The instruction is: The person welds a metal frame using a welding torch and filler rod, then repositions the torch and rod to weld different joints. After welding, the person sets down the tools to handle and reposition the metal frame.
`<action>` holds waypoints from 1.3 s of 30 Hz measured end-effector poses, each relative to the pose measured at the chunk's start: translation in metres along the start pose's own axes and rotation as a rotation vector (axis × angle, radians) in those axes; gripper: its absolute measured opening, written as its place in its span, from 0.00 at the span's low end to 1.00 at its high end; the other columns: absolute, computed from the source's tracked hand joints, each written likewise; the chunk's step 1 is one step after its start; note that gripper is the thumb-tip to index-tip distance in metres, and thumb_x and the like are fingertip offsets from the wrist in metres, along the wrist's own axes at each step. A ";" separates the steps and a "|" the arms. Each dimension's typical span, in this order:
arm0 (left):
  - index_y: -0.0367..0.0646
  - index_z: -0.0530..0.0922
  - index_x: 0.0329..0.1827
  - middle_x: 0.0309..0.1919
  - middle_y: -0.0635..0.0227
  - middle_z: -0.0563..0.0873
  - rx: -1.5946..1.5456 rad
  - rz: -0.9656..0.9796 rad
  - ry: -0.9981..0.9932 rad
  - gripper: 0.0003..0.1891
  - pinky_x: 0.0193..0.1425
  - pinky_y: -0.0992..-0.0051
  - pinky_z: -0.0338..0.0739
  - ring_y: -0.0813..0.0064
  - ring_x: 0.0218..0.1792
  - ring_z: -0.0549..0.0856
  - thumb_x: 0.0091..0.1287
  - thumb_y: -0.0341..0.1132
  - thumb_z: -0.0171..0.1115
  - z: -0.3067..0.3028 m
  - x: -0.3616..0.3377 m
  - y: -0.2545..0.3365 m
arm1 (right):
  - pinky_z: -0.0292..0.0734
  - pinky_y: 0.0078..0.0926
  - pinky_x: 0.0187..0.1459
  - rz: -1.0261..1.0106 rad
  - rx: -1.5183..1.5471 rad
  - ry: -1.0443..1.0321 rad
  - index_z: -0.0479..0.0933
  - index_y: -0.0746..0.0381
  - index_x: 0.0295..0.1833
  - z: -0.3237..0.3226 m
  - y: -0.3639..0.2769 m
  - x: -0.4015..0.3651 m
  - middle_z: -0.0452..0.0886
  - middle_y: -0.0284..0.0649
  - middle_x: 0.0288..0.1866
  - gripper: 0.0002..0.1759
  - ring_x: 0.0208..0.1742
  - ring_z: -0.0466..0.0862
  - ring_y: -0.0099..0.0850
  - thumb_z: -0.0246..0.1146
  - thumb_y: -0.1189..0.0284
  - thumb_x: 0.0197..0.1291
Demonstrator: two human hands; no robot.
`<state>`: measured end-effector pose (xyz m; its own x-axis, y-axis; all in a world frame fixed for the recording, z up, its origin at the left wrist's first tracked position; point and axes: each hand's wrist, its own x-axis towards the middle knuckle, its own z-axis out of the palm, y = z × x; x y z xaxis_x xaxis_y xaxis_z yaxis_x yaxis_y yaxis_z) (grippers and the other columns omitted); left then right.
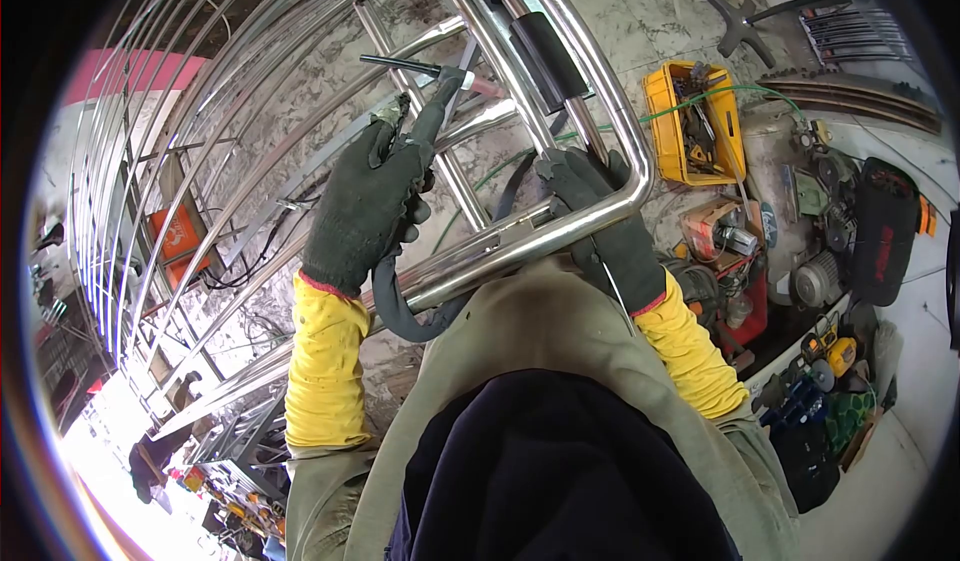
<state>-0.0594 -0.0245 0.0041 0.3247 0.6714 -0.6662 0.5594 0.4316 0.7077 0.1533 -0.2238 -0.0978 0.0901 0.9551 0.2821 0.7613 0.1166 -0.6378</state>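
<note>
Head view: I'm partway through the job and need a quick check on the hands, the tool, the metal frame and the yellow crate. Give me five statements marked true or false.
1. The left hand holds a torch-like tool. True.
2. No gloves are worn. False: both hands wear dark gloves.
3. The right hand is at the tubing of the metal frame. True.
4. The yellow crate holds nothing. False: the yellow crate contains a jumble of items.
5. Yellow sleeves cover both forearms. True.
</note>
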 end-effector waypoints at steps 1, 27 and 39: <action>0.40 0.79 0.55 0.35 0.68 0.85 0.000 0.001 -0.001 0.17 0.26 0.74 0.79 0.79 0.26 0.84 0.78 0.45 0.68 0.000 0.000 -0.001 | 0.75 0.51 0.79 0.000 0.000 0.001 0.81 0.62 0.78 0.000 0.000 0.000 0.82 0.50 0.79 0.30 0.78 0.80 0.54 0.67 0.75 0.71; 0.40 0.78 0.54 0.35 0.67 0.85 0.013 0.008 -0.007 0.16 0.25 0.75 0.80 0.78 0.26 0.85 0.79 0.44 0.64 -0.003 0.003 -0.004 | 0.72 0.53 0.81 -0.003 -0.013 -0.034 0.79 0.60 0.80 0.000 0.004 0.000 0.80 0.48 0.80 0.31 0.81 0.78 0.53 0.64 0.75 0.72; 0.39 0.80 0.60 0.37 0.65 0.88 -0.030 -0.018 -0.029 0.18 0.25 0.75 0.80 0.78 0.26 0.86 0.78 0.44 0.63 -0.009 0.008 -0.011 | 0.74 0.51 0.80 -0.022 -0.021 -0.016 0.79 0.60 0.80 0.002 0.004 0.001 0.81 0.51 0.78 0.31 0.78 0.80 0.52 0.66 0.74 0.71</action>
<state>-0.0694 -0.0184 -0.0073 0.3371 0.6460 -0.6849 0.5425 0.4612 0.7021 0.1551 -0.2217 -0.1009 0.0629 0.9567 0.2842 0.7763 0.1321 -0.6164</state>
